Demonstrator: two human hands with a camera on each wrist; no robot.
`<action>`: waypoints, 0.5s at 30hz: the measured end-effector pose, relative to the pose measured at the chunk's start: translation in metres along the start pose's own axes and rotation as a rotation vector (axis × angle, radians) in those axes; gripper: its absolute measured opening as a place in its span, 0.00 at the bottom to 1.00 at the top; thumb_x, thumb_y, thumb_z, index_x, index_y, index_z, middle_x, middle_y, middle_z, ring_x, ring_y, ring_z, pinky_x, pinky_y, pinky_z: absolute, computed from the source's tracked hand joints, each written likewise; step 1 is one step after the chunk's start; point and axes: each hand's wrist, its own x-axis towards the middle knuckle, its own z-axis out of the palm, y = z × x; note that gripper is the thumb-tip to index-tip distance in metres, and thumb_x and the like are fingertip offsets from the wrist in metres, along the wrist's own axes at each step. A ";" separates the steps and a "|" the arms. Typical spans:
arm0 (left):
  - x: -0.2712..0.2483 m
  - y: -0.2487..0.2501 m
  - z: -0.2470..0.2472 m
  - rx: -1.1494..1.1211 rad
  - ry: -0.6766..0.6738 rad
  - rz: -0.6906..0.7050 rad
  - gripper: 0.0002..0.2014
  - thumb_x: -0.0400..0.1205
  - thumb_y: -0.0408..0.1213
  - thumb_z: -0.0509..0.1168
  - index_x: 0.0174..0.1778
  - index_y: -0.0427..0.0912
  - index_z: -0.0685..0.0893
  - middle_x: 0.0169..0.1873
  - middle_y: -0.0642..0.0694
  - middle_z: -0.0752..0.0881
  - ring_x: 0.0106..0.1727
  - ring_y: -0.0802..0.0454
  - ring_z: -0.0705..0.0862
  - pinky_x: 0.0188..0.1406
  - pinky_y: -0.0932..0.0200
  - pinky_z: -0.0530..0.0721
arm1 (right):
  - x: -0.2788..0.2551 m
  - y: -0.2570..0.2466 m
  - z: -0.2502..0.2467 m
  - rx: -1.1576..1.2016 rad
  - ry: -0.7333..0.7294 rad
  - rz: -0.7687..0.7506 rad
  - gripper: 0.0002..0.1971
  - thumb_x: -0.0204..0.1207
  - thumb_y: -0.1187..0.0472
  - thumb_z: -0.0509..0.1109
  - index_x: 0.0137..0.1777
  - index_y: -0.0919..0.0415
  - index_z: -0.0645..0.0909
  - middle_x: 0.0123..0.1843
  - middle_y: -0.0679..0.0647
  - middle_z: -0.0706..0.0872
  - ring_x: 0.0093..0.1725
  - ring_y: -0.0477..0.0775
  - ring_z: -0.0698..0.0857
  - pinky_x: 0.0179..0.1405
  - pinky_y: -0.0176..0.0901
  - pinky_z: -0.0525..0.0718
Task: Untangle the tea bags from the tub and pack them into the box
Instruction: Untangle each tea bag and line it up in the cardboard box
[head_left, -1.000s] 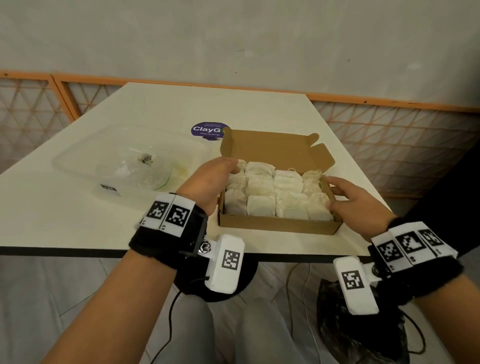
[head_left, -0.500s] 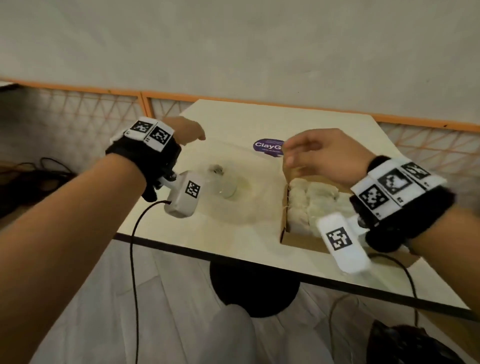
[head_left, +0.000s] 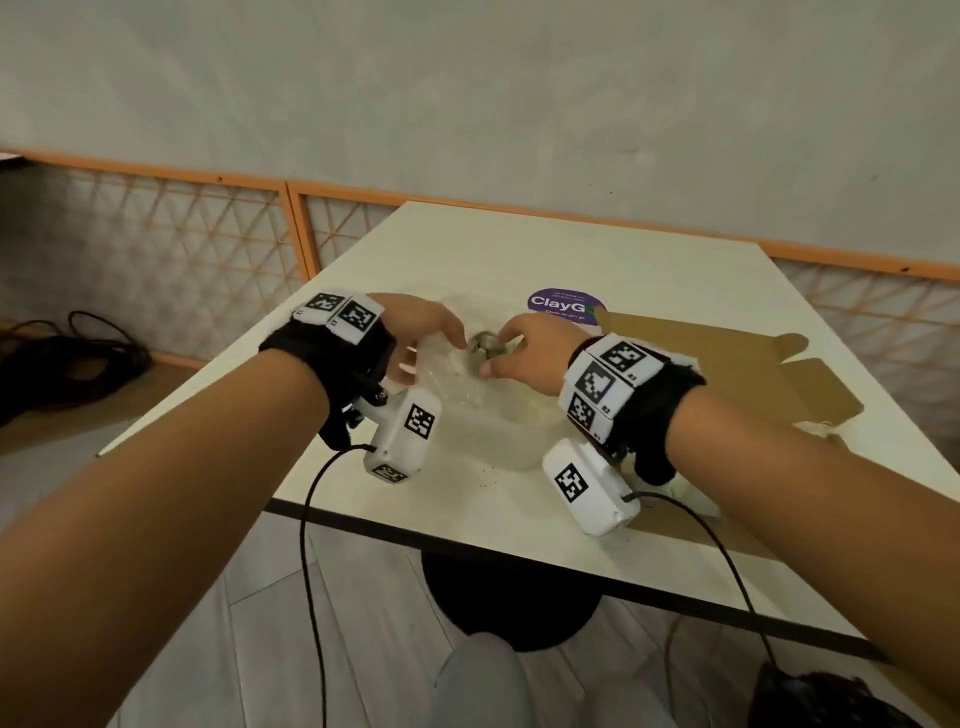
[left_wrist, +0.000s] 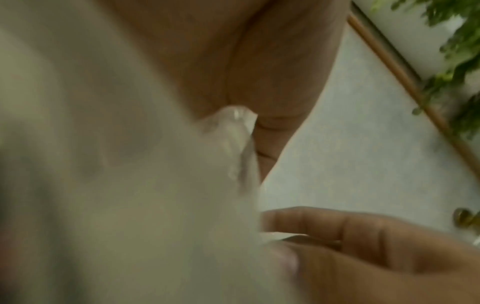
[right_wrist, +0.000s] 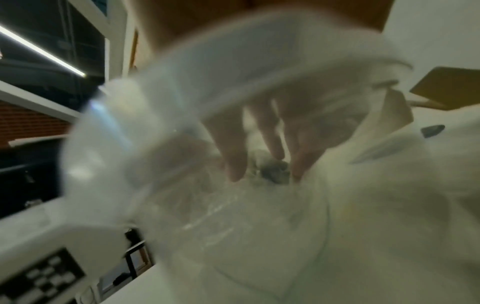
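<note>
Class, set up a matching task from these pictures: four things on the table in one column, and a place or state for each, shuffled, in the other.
Things:
1. tub
2. box
3. purple sticker
4. right hand

Places or states:
A. brown, its flaps open, at the table's right
B. flat on the table behind the tub
C. clear plastic, between the two wrists
D. fingers reaching down into the tub

Pairs: 1-C, 2-A, 3-B, 4-D

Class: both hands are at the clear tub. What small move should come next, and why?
Probably the right hand should pinch and lift the small dark clump from the tub: its fingertips already bracket it, while the left hand holds the tub's rim.
</note>
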 end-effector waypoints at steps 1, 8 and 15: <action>-0.001 0.001 -0.001 -0.067 -0.048 0.019 0.10 0.77 0.31 0.64 0.54 0.37 0.80 0.50 0.41 0.85 0.47 0.44 0.84 0.48 0.52 0.83 | 0.000 0.002 0.000 0.016 0.023 -0.008 0.28 0.72 0.48 0.73 0.68 0.60 0.74 0.62 0.57 0.83 0.59 0.57 0.82 0.53 0.45 0.78; -0.003 0.005 0.000 -0.244 -0.140 0.191 0.16 0.76 0.22 0.56 0.56 0.37 0.80 0.55 0.38 0.85 0.53 0.41 0.83 0.60 0.48 0.79 | 0.001 0.006 -0.008 0.111 0.178 -0.143 0.38 0.68 0.49 0.77 0.76 0.49 0.63 0.67 0.49 0.79 0.64 0.52 0.80 0.51 0.32 0.68; -0.009 -0.005 -0.006 -0.401 -0.329 0.194 0.19 0.79 0.25 0.57 0.64 0.39 0.81 0.58 0.39 0.87 0.59 0.36 0.86 0.60 0.38 0.82 | 0.009 0.018 -0.013 0.694 0.133 -0.193 0.10 0.72 0.64 0.75 0.51 0.54 0.82 0.45 0.54 0.85 0.40 0.52 0.86 0.29 0.36 0.84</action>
